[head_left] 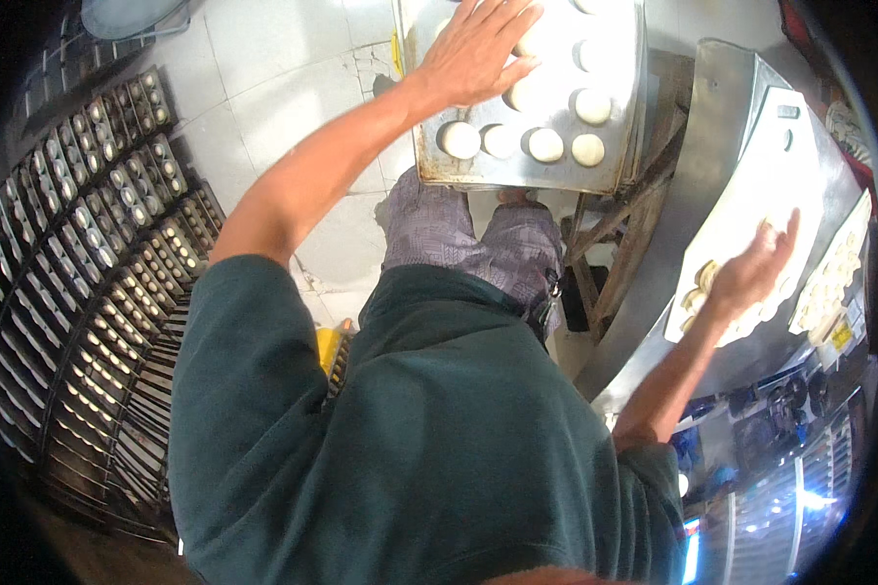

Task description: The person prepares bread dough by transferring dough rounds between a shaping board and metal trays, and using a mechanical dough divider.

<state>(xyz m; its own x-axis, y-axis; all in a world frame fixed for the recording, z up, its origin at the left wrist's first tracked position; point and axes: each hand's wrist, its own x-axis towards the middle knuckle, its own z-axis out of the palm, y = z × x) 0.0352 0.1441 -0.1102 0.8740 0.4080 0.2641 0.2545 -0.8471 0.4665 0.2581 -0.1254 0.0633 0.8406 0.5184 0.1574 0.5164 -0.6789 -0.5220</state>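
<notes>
My left hand (478,54) is stretched out flat over a metal baking tray (439,166), its fingers slightly spread above the dough rounds there. Pale round dough balls (460,140) sit spaced in rows on the tray, some hidden beneath the hand. On the right, my right hand (749,268) is over a long white board (780,175), with thumb and index finger apart. Small dough pieces (695,300) lie on the board around its wrist end. A little motion blur softens this hand, and its lower fingers are hidden.
At the left stands a dark rack (98,283) loaded with many trays of dough rounds. The white board rests on a metal-topped table (654,263); a second board with dough pieces (834,273) lies beyond it. A wooden stand (634,214) is beside the baking tray.
</notes>
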